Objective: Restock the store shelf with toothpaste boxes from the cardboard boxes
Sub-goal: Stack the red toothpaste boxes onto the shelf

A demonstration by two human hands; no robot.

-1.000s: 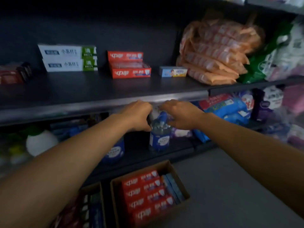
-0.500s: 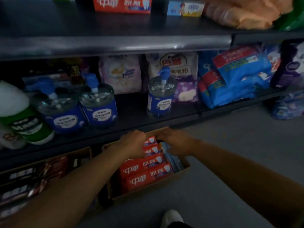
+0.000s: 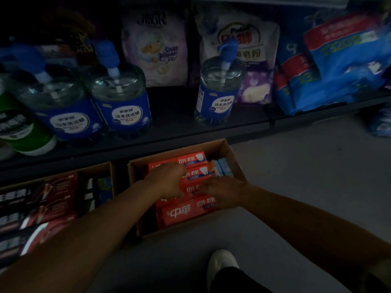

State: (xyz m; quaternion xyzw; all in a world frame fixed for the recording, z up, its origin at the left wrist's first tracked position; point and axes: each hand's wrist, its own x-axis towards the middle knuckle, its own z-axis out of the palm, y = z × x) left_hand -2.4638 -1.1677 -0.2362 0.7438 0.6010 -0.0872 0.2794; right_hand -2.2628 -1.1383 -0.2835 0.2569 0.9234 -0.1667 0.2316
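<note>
Half a second before, my hands had only just reached the top of the box and the upper shelf edge showed overhead; by this moment my view had dropped and both hands were down among the cartons. My left hand [image 3: 167,179] lay over the red toothpaste boxes [image 3: 184,210], fingers curled onto the middle of the row, and my right hand [image 3: 222,192] curled over their right ends; whether either had pinched a box free I could not tell. The boxes sat in an open cardboard box [image 3: 231,157] on the grey floor [image 3: 296,176], just in front of the dark lower shelf [image 3: 173,115]. I counted four red boxes lying flat in a row, with two light blue cartons [image 3: 222,168] standing at the box's right side. A second cardboard box [image 3: 111,176] to the left held darker packs, too dim to count. On the shelf stood three clear pump bottles [image 3: 218,89] with blue labels, two pouches [image 3: 156,47] behind, and blue packs [image 3: 334,66] at the right. My white shoe [image 3: 221,265] showed below.
</note>
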